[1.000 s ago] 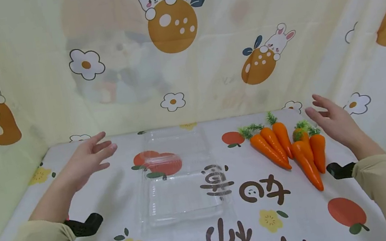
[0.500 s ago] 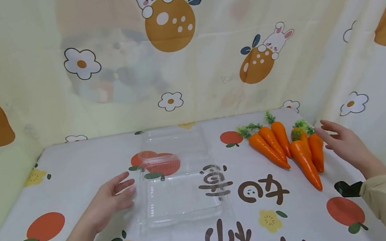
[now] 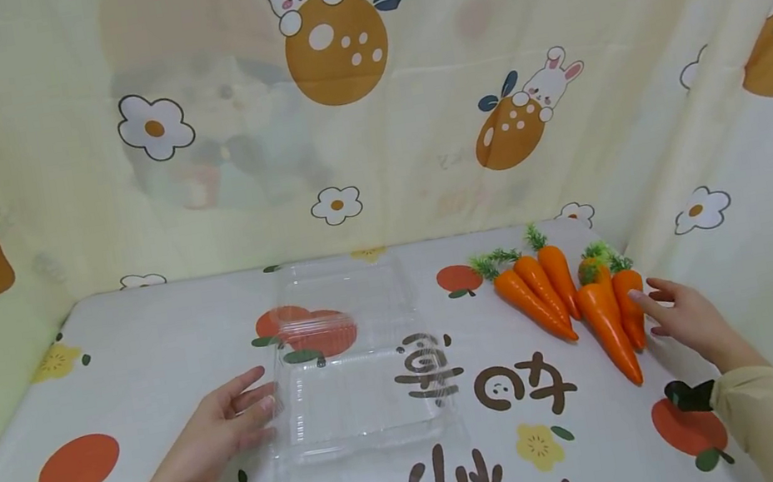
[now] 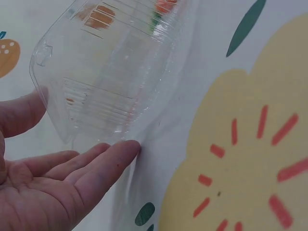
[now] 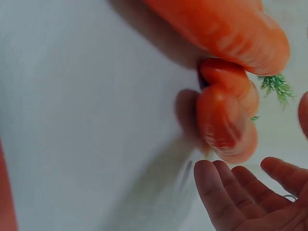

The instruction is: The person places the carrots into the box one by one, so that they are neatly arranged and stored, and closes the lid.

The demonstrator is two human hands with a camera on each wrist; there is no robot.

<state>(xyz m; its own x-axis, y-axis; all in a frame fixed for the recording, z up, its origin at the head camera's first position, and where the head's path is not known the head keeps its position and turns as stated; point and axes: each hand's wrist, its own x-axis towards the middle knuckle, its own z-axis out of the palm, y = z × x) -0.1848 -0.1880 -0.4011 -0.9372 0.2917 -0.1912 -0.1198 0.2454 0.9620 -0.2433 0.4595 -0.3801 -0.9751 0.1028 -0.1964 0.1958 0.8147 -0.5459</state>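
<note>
A clear plastic clamshell box (image 3: 373, 441) lies on the table with its lid folded back, away from me. My left hand (image 3: 222, 427) is at its left side, palm toward the box, fingers extended; in the left wrist view the thumb (image 4: 26, 113) is by the rim and the fingertips sit just under the wall. Whether they touch it I cannot tell. At the right, my right hand (image 3: 691, 323) reaches beside the outermost toy carrot (image 3: 630, 303), its fingers loosely spread and holding nothing. Next to that carrot lies a bigger, forked-looking carrot (image 3: 608, 324).
Several more orange carrots (image 3: 529, 307) with green tops lie left of those, pointing toward me. The white tablecloth (image 3: 144, 338) carries printed fruit, flowers and characters. A patterned curtain (image 3: 238, 214) closes off the back and both sides.
Both hands have come down toward the table. The left has moved right, up to the box's side; the right has lowered to the outermost carrot. Box and carrots lie as before.
</note>
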